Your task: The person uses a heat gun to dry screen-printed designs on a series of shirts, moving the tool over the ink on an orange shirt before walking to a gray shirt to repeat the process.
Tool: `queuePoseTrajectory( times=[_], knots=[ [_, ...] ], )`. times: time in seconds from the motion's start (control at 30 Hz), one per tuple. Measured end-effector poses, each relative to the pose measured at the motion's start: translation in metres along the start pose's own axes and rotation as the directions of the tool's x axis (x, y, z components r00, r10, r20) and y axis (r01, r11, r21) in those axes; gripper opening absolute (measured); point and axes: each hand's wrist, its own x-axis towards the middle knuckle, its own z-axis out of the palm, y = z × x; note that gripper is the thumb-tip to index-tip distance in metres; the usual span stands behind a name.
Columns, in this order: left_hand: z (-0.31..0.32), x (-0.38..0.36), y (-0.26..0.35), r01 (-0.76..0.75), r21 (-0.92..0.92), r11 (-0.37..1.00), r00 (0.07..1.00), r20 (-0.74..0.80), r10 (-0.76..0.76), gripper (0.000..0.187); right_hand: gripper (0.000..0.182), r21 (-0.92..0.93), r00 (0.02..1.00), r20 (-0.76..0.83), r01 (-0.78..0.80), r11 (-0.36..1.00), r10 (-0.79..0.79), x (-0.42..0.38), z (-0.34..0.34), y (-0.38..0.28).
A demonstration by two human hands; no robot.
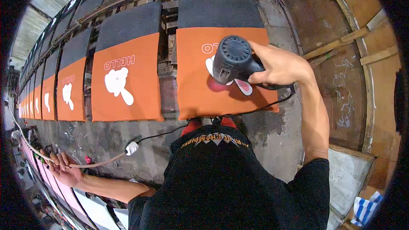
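My right hand [279, 66] is wrapped round the handle of a black hair dryer [234, 53]. The dryer is held over an orange and dark grey fabric panel [196, 98], covering part of its white cartoon print; a faint red glow shows below the barrel. From the handle a black cord [159, 135] runs past my feet to a white socket connector [132, 148]. Out to the left, my left hand [66, 170] has its fingers curled round a pale extension cable [102, 162], which leads from that connector towards the far left.
A long row of similar panels, such as one with a HELLO print [123, 102], lies on a slatted rack to the left. Pink and white panels [89, 204] line the lower left. Wooden boards [336, 81] stand at right, near a blue-striped cloth [367, 208].
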Motion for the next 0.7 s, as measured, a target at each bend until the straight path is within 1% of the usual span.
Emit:
queuePoseTrajectory(
  times=[0.03,0.07,0.17,0.2,0.27,0.33,0.43,0.5,0.53,0.63,0.67,0.7],
  knots=[
    [-0.001,0.0,0.001,0.004,0.002,1.0,1.0,-0.003,-0.004,0.043,0.076,0.04,0.997,0.069,-0.043,0.998,0.04,0.003,-0.001,-0.007],
    [-0.002,0.0,0.002,0.008,0.004,1.0,1.0,-0.007,-0.008,0.043,0.078,0.08,0.996,0.079,-0.04,0.996,0.033,0.007,-0.001,-0.009],
    [-0.001,-0.001,0.002,0.004,0.01,1.0,1.0,-0.001,-0.004,0.043,0.08,-0.035,0.99,-0.127,0.057,0.998,-0.061,0.021,0.011,0.001],
    [0.0,-0.001,0.002,-0.001,0.012,1.0,1.0,0.004,0.001,0.043,0.082,-0.008,0.987,-0.132,0.094,0.996,-0.094,0.025,0.012,0.001],
    [-0.002,-0.001,0.002,-0.002,0.003,1.0,1.0,0.011,0.002,0.043,0.082,0.04,0.999,-0.013,0.042,0.998,-0.041,0.025,0.01,-0.003],
    [-0.001,-0.001,0.002,-0.001,-0.002,1.0,1.0,0.016,0.001,0.043,0.08,0.119,0.994,0.104,-0.056,0.991,0.044,0.018,0.001,-0.024],
    [0.001,-0.003,0.003,0.001,0.004,1.0,1.0,-0.003,-0.001,0.044,0.077,0.006,0.999,-0.047,-0.008,1.0,0.009,0.017,0.01,-0.007],
    [0.0,-0.004,0.004,-0.003,0.013,1.0,0.999,-0.043,0.003,0.045,0.076,-0.059,0.984,-0.164,0.066,0.996,-0.075,0.013,0.015,0.009],
    [0.0,-0.004,0.003,-0.005,0.008,1.0,1.0,-0.029,0.005,0.046,0.075,-0.094,0.968,-0.221,0.099,0.991,-0.118,0.011,0.016,0.014],
    [-0.003,-0.004,0.001,-0.009,-0.006,1.0,1.0,0.008,0.01,0.047,0.074,-0.026,0.997,-0.071,0.033,0.999,-0.035,-0.009,0.006,0.011],
    [-0.005,-0.003,0.001,-0.009,-0.007,1.0,1.0,0.017,0.009,0.047,0.072,-0.019,0.996,-0.07,0.06,0.998,-0.061,-0.015,0.007,0.01],
    [-0.004,-0.002,0.001,-0.007,-0.009,1.0,1.0,0.026,0.007,0.048,0.071,0.005,0.997,-0.076,0.014,1.0,-0.014,-0.02,0.007,0.01]
  ],
)
